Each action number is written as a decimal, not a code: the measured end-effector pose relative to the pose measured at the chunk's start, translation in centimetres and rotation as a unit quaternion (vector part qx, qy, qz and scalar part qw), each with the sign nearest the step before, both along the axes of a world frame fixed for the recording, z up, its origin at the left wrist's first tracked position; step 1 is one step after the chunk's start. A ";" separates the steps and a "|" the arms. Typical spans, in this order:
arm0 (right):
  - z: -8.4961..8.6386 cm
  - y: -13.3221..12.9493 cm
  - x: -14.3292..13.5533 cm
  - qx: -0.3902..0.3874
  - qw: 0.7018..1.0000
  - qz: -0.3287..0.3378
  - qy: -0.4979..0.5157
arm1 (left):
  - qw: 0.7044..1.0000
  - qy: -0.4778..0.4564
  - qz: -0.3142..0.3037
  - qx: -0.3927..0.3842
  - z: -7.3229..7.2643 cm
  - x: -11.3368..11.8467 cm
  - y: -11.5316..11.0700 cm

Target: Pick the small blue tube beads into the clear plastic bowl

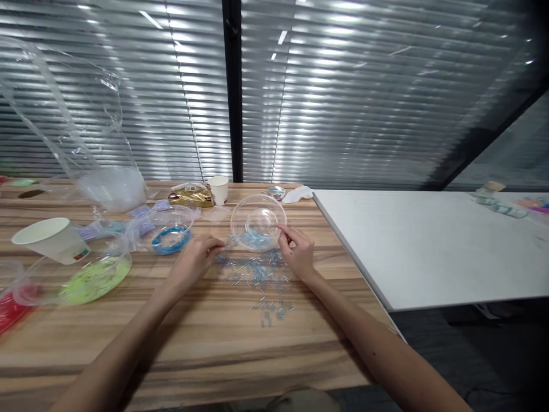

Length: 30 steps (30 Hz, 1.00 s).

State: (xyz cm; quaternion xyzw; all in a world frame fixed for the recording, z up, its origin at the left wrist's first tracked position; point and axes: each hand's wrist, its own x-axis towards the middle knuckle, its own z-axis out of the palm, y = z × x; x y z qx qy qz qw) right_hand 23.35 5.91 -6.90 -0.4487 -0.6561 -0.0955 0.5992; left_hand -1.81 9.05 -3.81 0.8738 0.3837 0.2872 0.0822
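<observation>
A clear plastic bowl (pixel 244 214) is tilted so its inside faces me, with pale blue tube-like pieces (pixel 255 237) gathered in its lower part. My right hand (pixel 299 252) is closed in a pinch at the bowl's right rim, thumb and forefinger together. To the left of the bowl, my left hand (pixel 198 256) is low over the table, its fingertips pressed together; what is between them, if anything, is too small to make out. Loose pale blue pieces (pixel 258 269) lie scattered on the wood between and in front of my hands.
Left of my hands are a clear bowl with blue pieces (pixel 170 240), one with yellow-green pieces (pixel 96 280), red pieces (pixel 15 309) and a tilted paper cup (pixel 54 240). Behind stand a gold packet (pixel 191 196), another cup (pixel 219 190) and a plastic bag (pixel 111 186). A white table (pixel 429 246) adjoins right.
</observation>
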 end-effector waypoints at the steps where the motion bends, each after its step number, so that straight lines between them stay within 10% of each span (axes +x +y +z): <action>1: 0.0 0.0 0.0 0.001 1.000 0.001 -0.003 | 1.000 0.000 0.007 -0.008 0.0 -0.2 0.2; 11: 0.1 -0.2 -0.1 0.000 1.000 0.007 -0.010 | 0.972 0.045 -0.062 -0.223 0.7 0.9 -1.0; 30: 0.2 -0.2 -0.3 0.002 1.000 0.022 -0.017 | 0.961 0.073 -0.161 -0.210 0.6 1.4 -1.8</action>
